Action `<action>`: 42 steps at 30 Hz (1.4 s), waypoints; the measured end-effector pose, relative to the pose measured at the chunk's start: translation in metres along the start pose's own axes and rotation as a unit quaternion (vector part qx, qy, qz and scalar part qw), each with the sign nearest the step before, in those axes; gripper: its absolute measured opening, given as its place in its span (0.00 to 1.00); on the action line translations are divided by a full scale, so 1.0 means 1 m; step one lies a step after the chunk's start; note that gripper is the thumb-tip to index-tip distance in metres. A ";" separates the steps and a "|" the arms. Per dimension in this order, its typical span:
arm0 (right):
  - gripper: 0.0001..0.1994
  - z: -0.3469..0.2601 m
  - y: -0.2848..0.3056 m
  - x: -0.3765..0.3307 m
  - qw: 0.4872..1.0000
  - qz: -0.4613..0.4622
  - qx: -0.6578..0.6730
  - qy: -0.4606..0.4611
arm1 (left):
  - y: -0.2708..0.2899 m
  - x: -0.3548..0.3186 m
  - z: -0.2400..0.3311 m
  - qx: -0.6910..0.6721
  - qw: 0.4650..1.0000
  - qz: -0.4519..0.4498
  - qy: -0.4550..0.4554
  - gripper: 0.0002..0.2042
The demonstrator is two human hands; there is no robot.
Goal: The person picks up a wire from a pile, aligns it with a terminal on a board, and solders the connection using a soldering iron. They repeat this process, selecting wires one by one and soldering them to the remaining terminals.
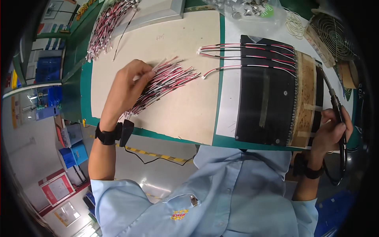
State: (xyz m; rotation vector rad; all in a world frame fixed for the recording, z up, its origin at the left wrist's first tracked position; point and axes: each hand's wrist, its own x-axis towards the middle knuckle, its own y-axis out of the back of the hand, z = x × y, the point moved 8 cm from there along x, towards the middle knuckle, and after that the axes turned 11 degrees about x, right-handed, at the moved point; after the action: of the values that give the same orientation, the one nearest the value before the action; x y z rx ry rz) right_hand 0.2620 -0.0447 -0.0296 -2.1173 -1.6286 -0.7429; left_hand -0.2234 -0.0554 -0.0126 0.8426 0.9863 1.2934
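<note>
My left hand [132,87] reaches over a bundle of thin red, black and white wire leads [169,81] lying on the beige board. Its thumb and forefinger are pinched together at the bundle's upper edge, on a wire lead partly hidden by the fingers. My right hand [333,128] grips a soldering iron [336,108], its tip pointing up and away at the far right. Between the hands stands a black fixture [258,98] with a row of small contacts along its right side. Several wire leads [256,57] lie across its far part, white connectors hanging to the left.
A second heap of wire leads [106,27] lies at the far left beside a grey metal frame [158,15]. A clear bag of metal parts [252,10], coiled pale wire [294,25] and a round fan grille [333,37] stand at the back right. The soldering iron's black cord [335,179] loops below.
</note>
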 end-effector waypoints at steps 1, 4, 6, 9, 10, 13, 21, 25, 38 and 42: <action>0.23 0.000 0.000 0.001 1.000 0.004 -0.008 -0.003 | 0.005 -0.002 0.002 -0.013 1.000 0.024 -0.008 0.08; 0.24 0.001 0.001 0.000 0.999 0.003 -0.032 -0.008 | 0.017 -0.011 -0.001 -0.036 0.995 0.095 0.017 0.07; 0.23 0.007 0.007 -0.001 0.999 0.022 -0.024 -0.036 | 0.019 -0.016 -0.005 -0.064 0.992 0.105 0.032 0.07; 0.24 0.006 0.007 0.002 0.999 0.014 -0.013 -0.040 | 0.023 -0.015 -0.008 -0.112 0.986 0.116 0.043 0.06; 0.24 0.006 0.007 0.004 0.998 0.024 -0.012 -0.058 | 0.026 -0.014 -0.004 -0.061 0.990 0.118 0.037 0.05; 0.28 -0.025 -0.008 0.015 0.999 -0.015 -0.032 -0.025 | 0.035 -0.008 0.026 0.076 0.987 0.138 -0.036 0.03; 0.28 -0.075 -0.088 -0.027 0.966 -0.153 0.116 -0.173 | -0.017 -0.025 0.136 -0.267 0.961 -0.055 -0.036 0.05; 0.23 -0.081 -0.105 -0.032 0.943 -0.178 0.222 -0.171 | -0.045 -0.039 0.183 -0.318 0.930 -0.183 -0.036 0.04; 0.26 -0.067 -0.076 -0.018 0.931 -0.195 0.248 -0.184 | -0.085 -0.023 0.228 -0.455 0.819 -0.341 0.071 0.08; 0.26 -0.075 -0.077 -0.011 0.913 -0.359 0.169 -0.091 | -0.099 -0.021 0.238 -0.486 0.732 -0.467 0.097 0.09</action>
State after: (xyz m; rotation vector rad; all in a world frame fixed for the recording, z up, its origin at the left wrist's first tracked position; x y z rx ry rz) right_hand 0.1717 -0.0757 0.0213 -1.3567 -2.4687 -0.4040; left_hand 0.0337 -0.0787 -0.0137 -0.5975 0.5695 0.7779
